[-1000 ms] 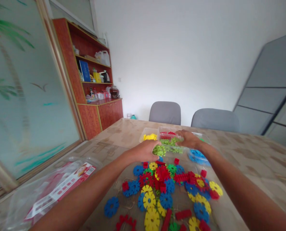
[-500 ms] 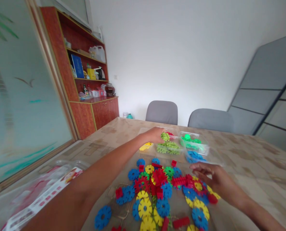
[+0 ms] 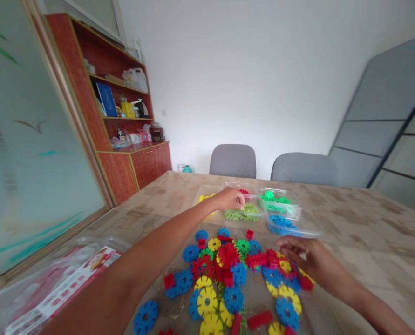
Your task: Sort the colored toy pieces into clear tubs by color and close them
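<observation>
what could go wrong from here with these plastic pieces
The left hand is by the light green pieces, with the red pieces just behind, so anything let go carelessly there might land with the wrong colour. The right hand is close to the mixed pile and could knock loose pieces aside. Pieces in that pile overlap, so one underneath might be missed.

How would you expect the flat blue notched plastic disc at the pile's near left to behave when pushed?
The disc looks like thin plastic, so it is probably light and stiff. Lying flat, it would likely slide rather than roll.
</observation>
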